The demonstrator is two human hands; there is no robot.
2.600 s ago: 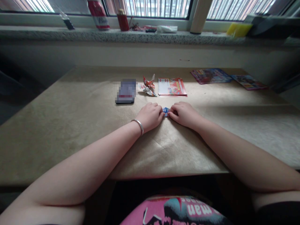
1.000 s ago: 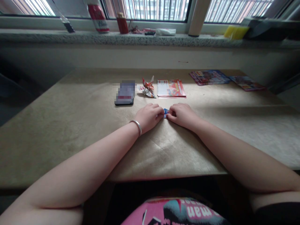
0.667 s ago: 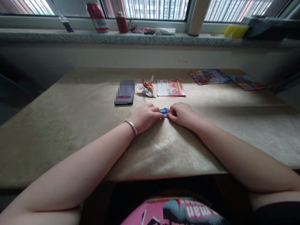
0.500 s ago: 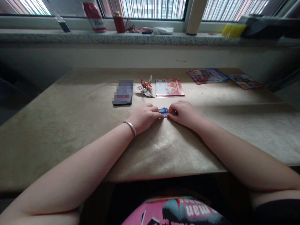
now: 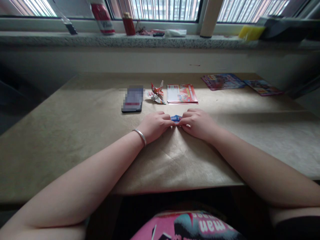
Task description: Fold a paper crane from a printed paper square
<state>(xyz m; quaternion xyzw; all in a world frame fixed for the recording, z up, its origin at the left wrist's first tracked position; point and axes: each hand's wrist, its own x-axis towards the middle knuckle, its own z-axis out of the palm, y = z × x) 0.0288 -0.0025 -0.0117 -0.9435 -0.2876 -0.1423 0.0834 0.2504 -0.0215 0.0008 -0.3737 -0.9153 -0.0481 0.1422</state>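
A small folded piece of blue printed paper (image 5: 176, 118) lies on the tan table (image 5: 75, 133), pinched from both sides. My left hand (image 5: 155, 125), with a silver bangle on the wrist, grips its left end with curled fingers. My right hand (image 5: 198, 123) grips its right end, fingers closed over it. Most of the paper is hidden under my fingertips. A finished paper crane (image 5: 156, 92) of red and white print stands just beyond my hands.
A dark phone (image 5: 132, 99) lies left of the crane, and a red leaflet stack (image 5: 181, 93) right of it. More coloured leaflets (image 5: 222, 81) lie at the far right. The windowsill (image 5: 75, 39) holds a red can (image 5: 103, 16) and small items.
My hands stay on the small blue paper. The left hand has slid slightly left, showing a little more paper, and the right fingers have shifted over its right end.
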